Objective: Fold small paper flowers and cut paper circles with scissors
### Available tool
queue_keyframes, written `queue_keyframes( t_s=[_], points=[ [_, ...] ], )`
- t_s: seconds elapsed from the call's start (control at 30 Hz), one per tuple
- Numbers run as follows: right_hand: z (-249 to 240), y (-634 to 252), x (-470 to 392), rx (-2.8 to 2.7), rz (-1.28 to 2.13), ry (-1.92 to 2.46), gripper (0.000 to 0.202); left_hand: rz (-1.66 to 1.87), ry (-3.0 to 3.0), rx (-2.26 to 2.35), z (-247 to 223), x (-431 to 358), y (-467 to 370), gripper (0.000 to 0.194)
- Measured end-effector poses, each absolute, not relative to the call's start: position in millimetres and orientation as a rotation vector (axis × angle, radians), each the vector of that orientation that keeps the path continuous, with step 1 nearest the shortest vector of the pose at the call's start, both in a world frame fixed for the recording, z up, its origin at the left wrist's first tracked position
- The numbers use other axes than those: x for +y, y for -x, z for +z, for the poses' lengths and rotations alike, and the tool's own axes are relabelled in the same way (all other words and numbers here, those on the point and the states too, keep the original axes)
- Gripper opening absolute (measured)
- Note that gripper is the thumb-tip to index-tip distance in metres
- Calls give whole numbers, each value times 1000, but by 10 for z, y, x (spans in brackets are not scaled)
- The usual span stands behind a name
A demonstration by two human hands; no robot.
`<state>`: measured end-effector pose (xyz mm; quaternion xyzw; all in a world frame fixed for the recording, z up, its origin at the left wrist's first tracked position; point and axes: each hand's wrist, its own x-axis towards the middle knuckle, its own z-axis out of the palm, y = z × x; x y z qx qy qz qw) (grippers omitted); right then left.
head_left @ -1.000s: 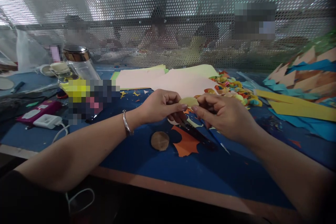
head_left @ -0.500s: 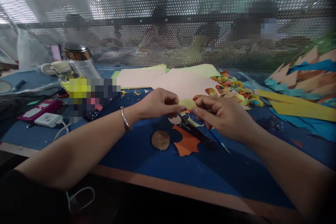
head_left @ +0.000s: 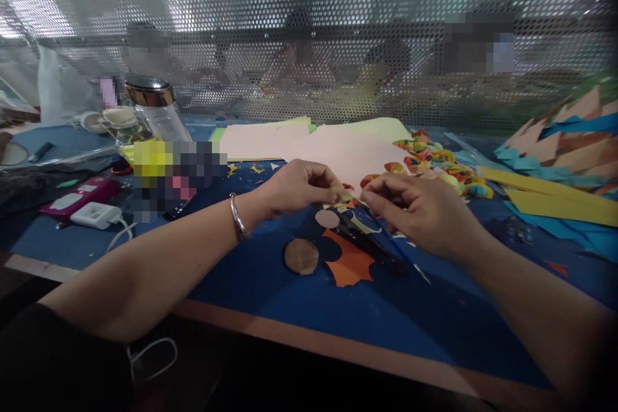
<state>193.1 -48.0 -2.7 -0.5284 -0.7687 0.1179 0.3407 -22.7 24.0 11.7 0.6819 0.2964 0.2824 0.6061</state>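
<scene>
Between their fingertips my left hand (head_left: 311, 190) and my right hand (head_left: 405, 206) pinch a small yellow paper piece (head_left: 346, 196), seen nearly edge-on. Both hands are closed on it above the blue table (head_left: 270, 299). Below them lie a pale pink paper disc (head_left: 327, 218), a brown round disc (head_left: 301, 256) and an orange paper scrap (head_left: 348, 264) with curved cut edges. Dark scissors (head_left: 369, 241) and a thin blue stick (head_left: 405, 257) rest beside the scrap, partly under my right hand.
Pale paper sheets (head_left: 338, 148) and a pile of colourful paper pieces (head_left: 434, 164) lie behind the hands. Yellow strips (head_left: 555, 196) and folded paper points (head_left: 570, 135) are at right. A glass bottle (head_left: 161, 112) and magenta box (head_left: 80, 198) stand left, before a perforated metal screen (head_left: 309, 77).
The yellow paper piece, a broad pale shape before, now shows as a narrow form between my fingertips. The whole view has shifted slightly.
</scene>
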Motion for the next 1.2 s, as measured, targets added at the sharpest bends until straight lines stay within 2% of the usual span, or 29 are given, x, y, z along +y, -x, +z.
queue_keyframes(
  t_s=[0.2, 0.3, 0.47, 0.6, 0.9, 1.2],
  points=[
    [-12, -1884, -529, -2069, -113, 1197, 11, 730, -1082, 873, 181, 148, 143, 18],
    [-18, -1848, -544, -2141, -243, 1105, 13, 703, -1016, 885, 205, 96, 107, 19],
    [-32, -1846, -523, -2209, -344, 1082, 13, 698, -952, 856, 176, 23, 50, 24],
    [-8, -1832, -520, -2186, -392, 999, 11, 678, -920, 776, 130, 12, 29, 21],
    [36, -1757, -586, -1903, 81, 1252, 9, 764, -961, 667, 101, 3, 30, 4],
    [7, -1779, -545, -1685, 459, 1287, 23, 824, -1047, 617, 98, -46, 20, 10]
  ],
)
